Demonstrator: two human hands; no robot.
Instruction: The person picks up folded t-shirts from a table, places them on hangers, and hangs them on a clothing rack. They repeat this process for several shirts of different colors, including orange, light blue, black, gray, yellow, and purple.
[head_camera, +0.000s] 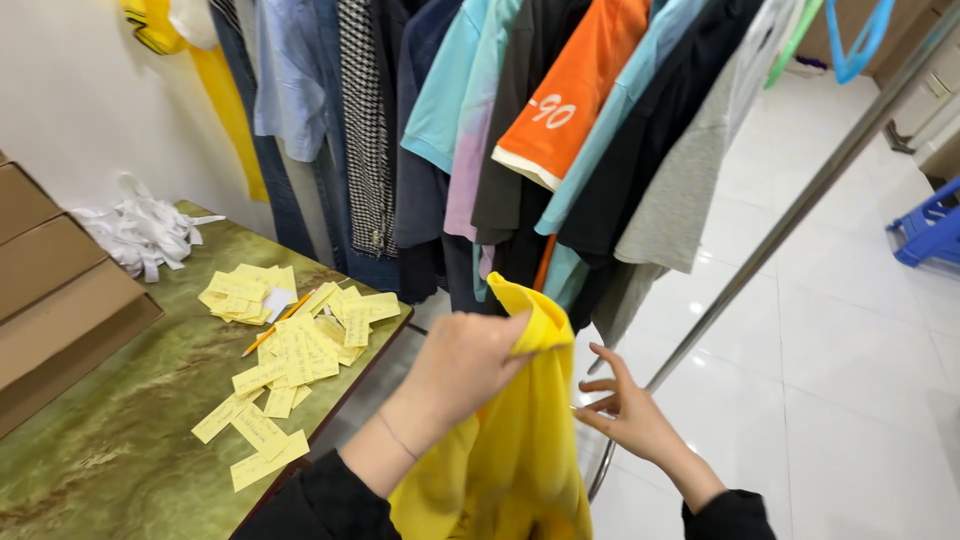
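Left hand gripping yellow shirt at its top; right hand just beside, fingers spread wide, against metal rail. Paper slips left, on table.

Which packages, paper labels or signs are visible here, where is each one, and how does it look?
Brown cardboard boxes: stacked at the left edge of the green marble-patterned table, plain and rectangular.
Yellow paper slips: scattered over the table's right part, small rectangles with handwriting, around an orange pencil.
White paper slip: among the yellow ones.
No signs or screens.
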